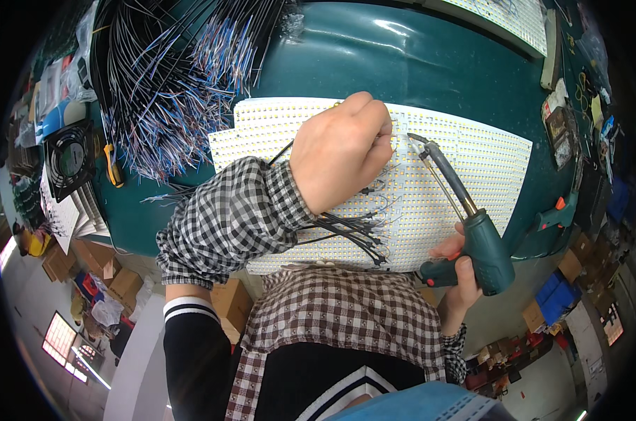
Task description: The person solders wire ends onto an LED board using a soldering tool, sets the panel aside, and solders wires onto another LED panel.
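My right hand (pixel 465 274) grips a green soldering gun (pixel 487 249) by its handle. The gun's bent dark tip points up and left, over the white LED panels (pixel 465 168), close to my left fingers. My left hand (pixel 342 144) is closed in a pinch above the panels, its fingertips turned down and partly hidden. A black cable (pixel 281 152) comes out from behind that hand near the wrist, and its end is out of sight. Several black cables (pixel 349 228) with thin wire ends lie across the panels below my left hand.
A large bundle of black cables (pixel 170 91) with stripped blue, white and brown ends fills the back left of the green table (pixel 318 67). A black fan (pixel 70 160) and a yellow-handled screwdriver (pixel 113 165) lie left. Another green tool (pixel 560 214) is at right; more panels (pixel 521 21) stand behind.
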